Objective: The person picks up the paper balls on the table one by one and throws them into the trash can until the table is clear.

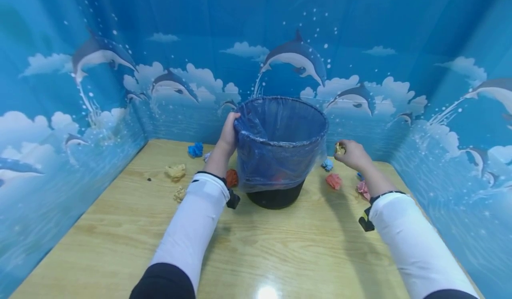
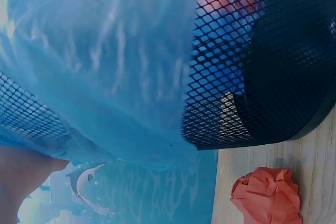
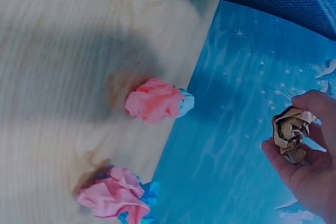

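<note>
Gripping the bin (image 1: 274, 200) at its left rim, over the blue liner (image 1: 272, 165), the left hand (image 1: 229, 131) held it on the bench (image 1: 276, 241); a hard tug might have slipped the liner. Further right, the right hand (image 1: 355, 156) pinched a crumpled tan paper ball (image 1: 340, 149) mid-air outside the bin, where a slackened pinch could have dropped it.

Bin (image 1: 276, 197) on the table (image 1: 304, 245) — paper balls (image 1: 175, 173) left and right — curtain (image 1: 200, 23) behind.
</note>
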Action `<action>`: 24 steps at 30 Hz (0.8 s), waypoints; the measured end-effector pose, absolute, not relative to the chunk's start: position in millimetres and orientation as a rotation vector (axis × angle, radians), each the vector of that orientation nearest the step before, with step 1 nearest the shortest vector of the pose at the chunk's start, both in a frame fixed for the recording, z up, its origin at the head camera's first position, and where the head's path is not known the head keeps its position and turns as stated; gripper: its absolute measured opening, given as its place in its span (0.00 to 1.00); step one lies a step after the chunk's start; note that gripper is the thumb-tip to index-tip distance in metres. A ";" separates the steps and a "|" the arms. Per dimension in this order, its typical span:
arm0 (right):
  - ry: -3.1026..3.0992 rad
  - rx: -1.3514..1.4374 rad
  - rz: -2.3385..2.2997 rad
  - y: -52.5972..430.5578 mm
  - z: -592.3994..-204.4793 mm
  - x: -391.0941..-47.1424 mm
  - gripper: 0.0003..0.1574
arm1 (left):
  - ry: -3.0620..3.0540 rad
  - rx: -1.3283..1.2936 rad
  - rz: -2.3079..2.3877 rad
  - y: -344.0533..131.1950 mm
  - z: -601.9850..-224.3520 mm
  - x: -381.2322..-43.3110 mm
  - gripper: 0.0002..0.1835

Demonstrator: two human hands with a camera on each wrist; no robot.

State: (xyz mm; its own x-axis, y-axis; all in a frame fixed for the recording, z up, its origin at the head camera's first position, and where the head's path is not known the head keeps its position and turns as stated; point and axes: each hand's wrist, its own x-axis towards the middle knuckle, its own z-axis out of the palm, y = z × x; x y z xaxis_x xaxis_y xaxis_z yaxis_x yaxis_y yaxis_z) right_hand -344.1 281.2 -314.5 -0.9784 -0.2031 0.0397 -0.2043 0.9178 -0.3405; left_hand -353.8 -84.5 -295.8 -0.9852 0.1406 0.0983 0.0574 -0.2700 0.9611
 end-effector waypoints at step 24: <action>-2.720 0.182 0.784 255.7 -230.8 -320.7 0.35 | 1.846 0.244 2.451 -84.6 -293.9 -353.1 0.23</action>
State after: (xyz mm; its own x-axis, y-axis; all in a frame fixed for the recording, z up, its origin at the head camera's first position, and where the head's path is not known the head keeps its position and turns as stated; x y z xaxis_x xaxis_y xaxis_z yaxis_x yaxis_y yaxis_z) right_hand -320.7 255.7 -230.8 -0.9456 -0.0375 0.3230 -0.2036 0.8428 -0.4983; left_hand -353.1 -84.6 -293.9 -0.9854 0.1455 0.0880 0.0444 -0.2791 0.9592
